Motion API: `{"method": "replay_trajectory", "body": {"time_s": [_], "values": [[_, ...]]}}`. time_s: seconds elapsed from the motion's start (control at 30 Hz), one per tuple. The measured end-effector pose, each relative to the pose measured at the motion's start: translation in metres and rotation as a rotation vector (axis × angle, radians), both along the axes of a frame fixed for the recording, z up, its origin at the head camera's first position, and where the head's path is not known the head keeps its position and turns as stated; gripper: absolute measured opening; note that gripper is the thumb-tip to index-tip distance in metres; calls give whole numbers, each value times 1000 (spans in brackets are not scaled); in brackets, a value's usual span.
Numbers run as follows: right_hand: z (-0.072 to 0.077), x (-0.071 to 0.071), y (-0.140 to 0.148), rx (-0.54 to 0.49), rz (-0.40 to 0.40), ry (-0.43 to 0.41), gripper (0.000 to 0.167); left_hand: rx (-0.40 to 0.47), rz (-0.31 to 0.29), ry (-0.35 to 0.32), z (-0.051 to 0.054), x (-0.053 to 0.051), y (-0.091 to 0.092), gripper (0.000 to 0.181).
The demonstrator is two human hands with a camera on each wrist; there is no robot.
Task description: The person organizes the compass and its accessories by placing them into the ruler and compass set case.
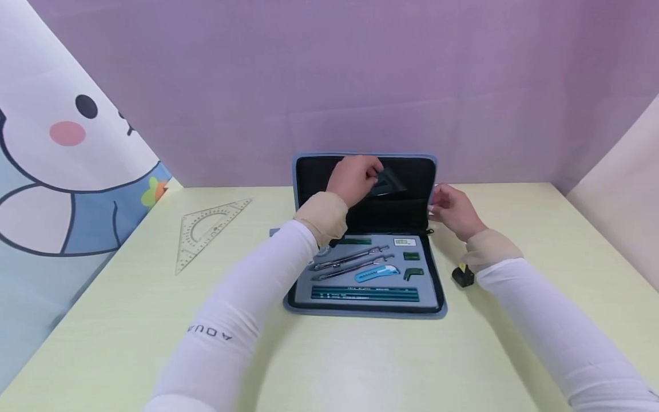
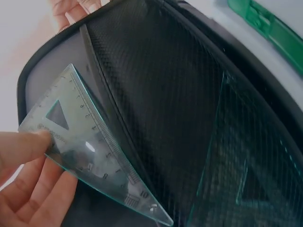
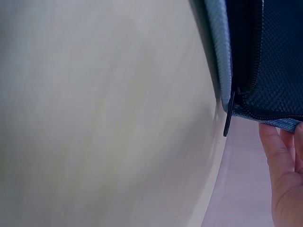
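A zipped drawing-instrument case stands open on the table, its dark lid upright at the back. My left hand pinches a clear set square between thumb and fingers, in front of the lid's mesh pocket. Behind that mesh, in the left wrist view, another clear set square shows. At the lid's right edge, my right hand holds the rim, fingers behind it; the right wrist view cuts off part of this hand. In the tray lie compasses, a blue cutter and pencils.
To the left, a clear triangular protractor lies flat on the table. A small black sharpener-like block sits beside the case, near the right forearm. A purple backdrop rises behind the table.
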State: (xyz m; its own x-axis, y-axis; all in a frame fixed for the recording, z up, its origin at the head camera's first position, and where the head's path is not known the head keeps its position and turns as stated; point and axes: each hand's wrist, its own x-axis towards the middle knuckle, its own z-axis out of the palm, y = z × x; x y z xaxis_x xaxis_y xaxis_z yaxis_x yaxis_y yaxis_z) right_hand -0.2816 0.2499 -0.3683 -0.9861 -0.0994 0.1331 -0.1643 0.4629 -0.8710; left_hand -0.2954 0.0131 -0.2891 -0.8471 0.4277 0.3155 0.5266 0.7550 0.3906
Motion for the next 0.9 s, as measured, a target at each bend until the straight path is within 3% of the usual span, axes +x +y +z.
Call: {"method": "replay_trajectory", "body": {"time_s": [0.2,0.4,0.9], "values": [[1,1,-3,-15,10,1,18,-6,-30,-68,-4,0,8,25],[-1,1,-5,-22,23,12,18,-30,-43,-87,-7,1,12,25],[-1,1,-6,-43,26,23,15,-34,-63,37,1,-1,19,26]]}}
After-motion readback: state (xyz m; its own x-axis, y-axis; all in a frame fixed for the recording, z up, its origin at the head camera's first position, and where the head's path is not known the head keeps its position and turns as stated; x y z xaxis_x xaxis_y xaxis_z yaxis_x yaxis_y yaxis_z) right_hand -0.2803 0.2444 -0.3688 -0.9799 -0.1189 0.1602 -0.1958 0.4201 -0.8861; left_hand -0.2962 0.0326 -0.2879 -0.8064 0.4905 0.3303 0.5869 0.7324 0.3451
